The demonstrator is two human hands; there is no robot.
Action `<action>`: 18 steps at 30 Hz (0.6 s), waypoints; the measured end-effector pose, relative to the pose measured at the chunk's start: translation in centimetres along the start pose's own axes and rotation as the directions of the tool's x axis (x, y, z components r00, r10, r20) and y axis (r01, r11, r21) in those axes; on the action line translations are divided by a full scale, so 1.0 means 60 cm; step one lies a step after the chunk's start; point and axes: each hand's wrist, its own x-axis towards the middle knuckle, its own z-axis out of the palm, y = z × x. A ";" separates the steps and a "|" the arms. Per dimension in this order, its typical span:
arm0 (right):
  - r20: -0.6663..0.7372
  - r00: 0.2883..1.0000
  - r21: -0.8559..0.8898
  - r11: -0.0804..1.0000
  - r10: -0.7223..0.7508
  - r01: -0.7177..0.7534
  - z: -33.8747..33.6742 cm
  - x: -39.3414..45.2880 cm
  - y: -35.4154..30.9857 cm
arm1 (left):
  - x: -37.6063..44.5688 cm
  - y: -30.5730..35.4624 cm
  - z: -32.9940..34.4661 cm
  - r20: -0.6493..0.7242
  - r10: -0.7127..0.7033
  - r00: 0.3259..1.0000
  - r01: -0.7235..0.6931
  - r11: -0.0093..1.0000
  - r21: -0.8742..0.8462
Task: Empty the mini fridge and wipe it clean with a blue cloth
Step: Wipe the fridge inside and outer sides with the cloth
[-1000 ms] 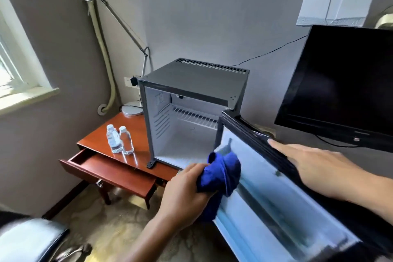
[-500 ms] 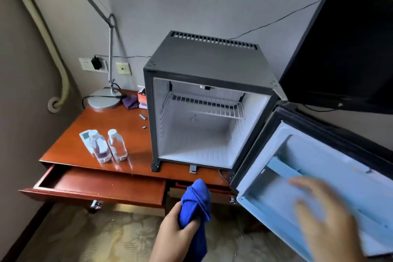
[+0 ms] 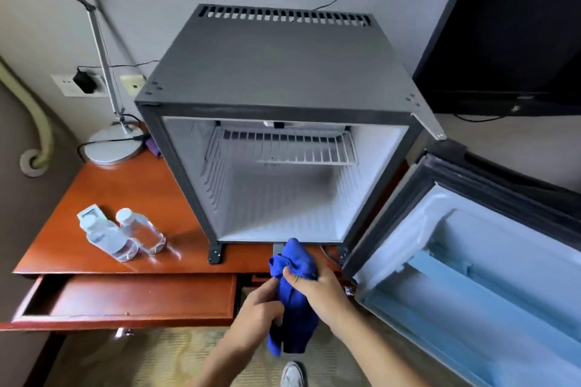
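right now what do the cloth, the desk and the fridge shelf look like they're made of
Cloth: soft, matte blue fabric, likely microfiber; it bunches and drapes between the left hand and right hand.
Desk: reddish-brown wood or veneer with a glossy varnish; it mirrors the bottles.
Fridge shelf: thin parallel bars, probably white-coated metal wire.

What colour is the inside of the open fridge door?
Pale light blue, seen in the head view on the fridge door, swung open to the right.
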 end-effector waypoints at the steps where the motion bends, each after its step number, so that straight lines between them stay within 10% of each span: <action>1: -0.029 1.000 -0.007 1.000 -0.009 0.009 -0.002 0.028 0.004 | 0.022 0.005 -0.015 -0.010 -0.005 1.000 0.005 1.000 0.006; 6: -0.200 0.956 -0.236 0.957 -0.216 0.168 -0.034 0.148 -0.020 | 0.155 -0.044 -0.095 -0.304 0.113 0.946 0.029 0.904 0.427; 12: -0.279 0.920 -0.813 0.578 -0.274 -0.075 -0.015 0.304 0.000 | 0.293 -0.123 -0.158 -0.154 0.329 0.932 0.105 0.163 0.981; 18: -0.279 0.928 -0.897 0.413 -0.248 -0.159 0.014 0.395 0.088 | 0.328 -0.187 -0.182 -0.081 0.482 0.872 0.013 0.143 0.990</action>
